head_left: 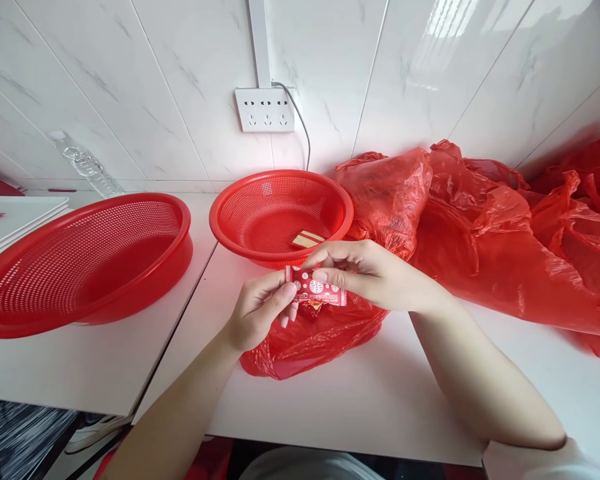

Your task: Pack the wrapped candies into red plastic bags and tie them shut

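Observation:
A small red candy packet [316,288] with white printed symbols is held level between both hands. My left hand [263,308] pinches its left end between thumb and fingers. From the other side, my right hand [367,272] grips the packet's upper right part, thumb on the front. Below them lies a red plastic bag [320,347], with part of another wrapped piece showing through its mouth behind the fingers. Just beyond the hands stands a round red basket [220,220] with perforated sides. Inside it rest pale wafer-like bars [307,238].
To the left, a second red basket [183,233] sits tilted, near stacked white trays [30,208] and a clear plastic bottle [87,163]. Filled red bags [500,233] line the right side. A socket panel [265,111] with a grey cable is on the tiled wall. Two white tables meet at a seam.

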`<state>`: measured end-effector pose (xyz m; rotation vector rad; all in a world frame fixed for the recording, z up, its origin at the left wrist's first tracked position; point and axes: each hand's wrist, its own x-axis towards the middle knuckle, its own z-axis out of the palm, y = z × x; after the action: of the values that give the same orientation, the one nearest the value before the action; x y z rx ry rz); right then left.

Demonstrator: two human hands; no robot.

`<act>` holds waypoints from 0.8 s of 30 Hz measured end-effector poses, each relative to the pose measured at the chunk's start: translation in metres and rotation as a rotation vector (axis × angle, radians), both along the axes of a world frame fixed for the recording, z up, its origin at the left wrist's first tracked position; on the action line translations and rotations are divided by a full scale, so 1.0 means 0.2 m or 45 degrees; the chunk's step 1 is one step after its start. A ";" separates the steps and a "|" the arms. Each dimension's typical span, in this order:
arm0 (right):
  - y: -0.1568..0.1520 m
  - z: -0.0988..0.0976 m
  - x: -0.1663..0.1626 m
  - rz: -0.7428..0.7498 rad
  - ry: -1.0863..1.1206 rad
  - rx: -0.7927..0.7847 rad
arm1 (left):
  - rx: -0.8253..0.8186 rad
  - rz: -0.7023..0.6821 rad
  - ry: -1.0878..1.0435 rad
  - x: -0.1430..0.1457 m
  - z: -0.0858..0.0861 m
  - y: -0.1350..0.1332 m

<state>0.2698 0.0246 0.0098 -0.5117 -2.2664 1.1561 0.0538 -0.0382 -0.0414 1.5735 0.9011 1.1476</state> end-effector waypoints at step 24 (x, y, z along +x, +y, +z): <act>0.47 -0.13 -0.27 -0.624 -0.801 0.498 | 0.088 0.874 1.210 -0.17 -0.01 0.17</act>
<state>0.2168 0.1183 -0.0169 -1.3116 -2.5565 0.3098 0.0190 -0.0039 -0.0436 1.9477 2.1644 0.8150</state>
